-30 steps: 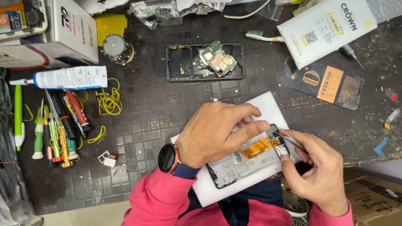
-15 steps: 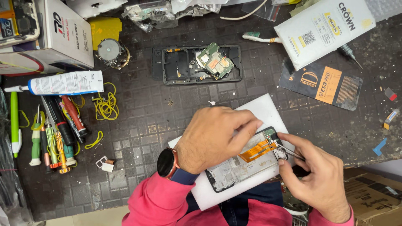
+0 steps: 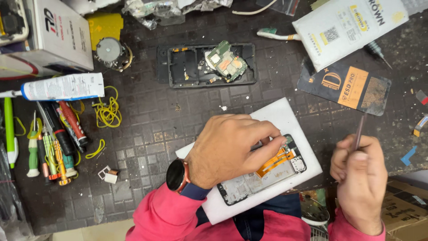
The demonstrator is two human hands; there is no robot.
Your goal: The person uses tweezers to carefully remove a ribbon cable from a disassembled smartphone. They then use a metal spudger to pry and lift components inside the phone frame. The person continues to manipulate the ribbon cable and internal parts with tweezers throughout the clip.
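The right hand [image 3: 359,178], clamped on thin tweezers [image 3: 359,129], had lifted rightward off the opened phone [image 3: 267,172]; the left hand [image 3: 232,147] kept pressing it flat, fingers together.

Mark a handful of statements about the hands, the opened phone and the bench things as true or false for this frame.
1. The left hand presses on the opened phone. True.
2. The phone lies straight on the dark mat. False: it lies on a white pad.
3. The right hand holds a thin tool off to the side of the phone. True.
4. The green circuit board sits on the white pad. False: it sits in the black phone frame farther up the bench.
5. The yellow rubber bands lie to the right of the phone. False: they lie left, near the white tube.
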